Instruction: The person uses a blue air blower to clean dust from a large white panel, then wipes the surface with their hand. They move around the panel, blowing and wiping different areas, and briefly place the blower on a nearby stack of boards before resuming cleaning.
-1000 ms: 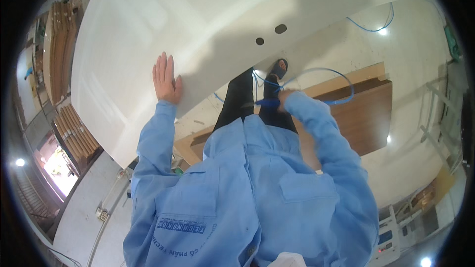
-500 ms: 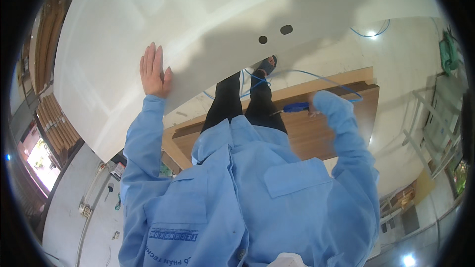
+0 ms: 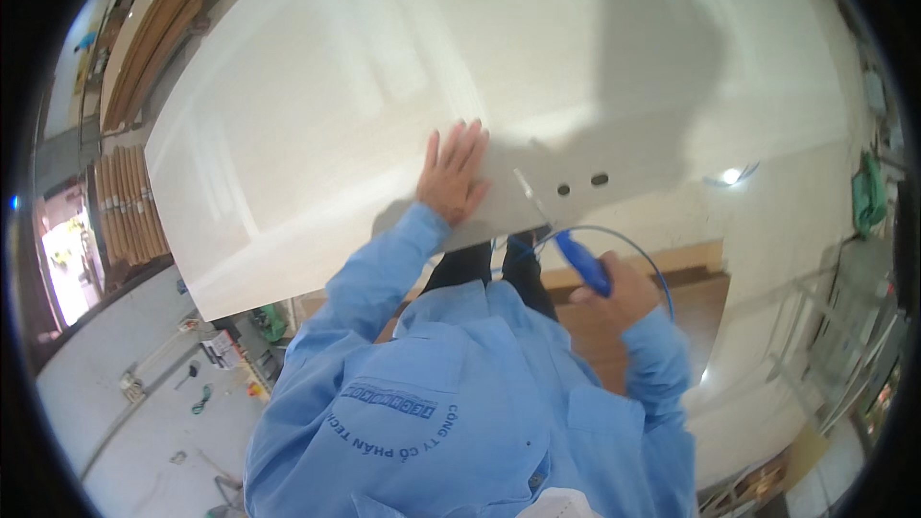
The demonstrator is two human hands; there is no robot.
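A large white door panel (image 3: 384, 86) lies in front of me, with two small dark holes (image 3: 580, 183) near its near edge. My left hand (image 3: 453, 177) rests flat on the panel, fingers spread, just left of the holes. My right hand (image 3: 622, 294) grips a blue air blow gun (image 3: 581, 262). Its thin metal nozzle (image 3: 530, 189) points up and left onto the panel edge, between my left hand and the holes. A blue hose (image 3: 654, 264) loops from the gun around my right hand.
A brown wooden board (image 3: 696, 302) lies lower down under the panel's near edge. Stacks of wooden slats (image 3: 125, 201) stand at the far left. A green object (image 3: 868, 197) sits at the right. Small tools lie on the grey floor (image 3: 144, 403) at the lower left.
My left hand has slid right along the panel edge toward the holes. My right hand has raised the blow gun, and its nozzle now reaches the panel edge.
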